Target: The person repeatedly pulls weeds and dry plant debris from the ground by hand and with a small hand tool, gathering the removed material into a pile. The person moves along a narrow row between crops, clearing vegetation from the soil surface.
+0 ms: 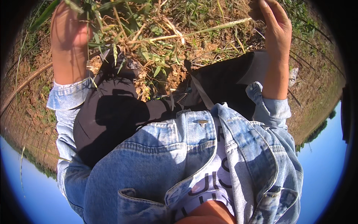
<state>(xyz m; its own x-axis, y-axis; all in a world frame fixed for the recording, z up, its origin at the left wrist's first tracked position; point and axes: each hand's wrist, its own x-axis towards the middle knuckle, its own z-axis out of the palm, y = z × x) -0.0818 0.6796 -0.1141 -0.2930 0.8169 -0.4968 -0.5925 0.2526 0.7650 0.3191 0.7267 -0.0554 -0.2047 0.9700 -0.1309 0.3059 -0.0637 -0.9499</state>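
Note:
At the upper left, my left hand (70,30) is closed around a clump of green and straw-coloured grass (123,25), whose leaves partly cover the fingers. Tangled dry stems hang from the clump above the soil. One long grass stalk with a seed head (218,27) reaches across to the right. Its tip ends beside my right hand (277,25), which is raised at the upper right with bent fingers. Shadow and the top edge of the picture hide some of those fingertips, so whether they grip the stalk is unclear.
Reddish-brown soil (179,74) with low weeds lies between my legs in dark trousers (112,95). A long brown stalk (28,81) slants along the left side. A scrap of clear plastic (293,76) lies beyond my right wrist. Thin dry stems cross the ground on both sides.

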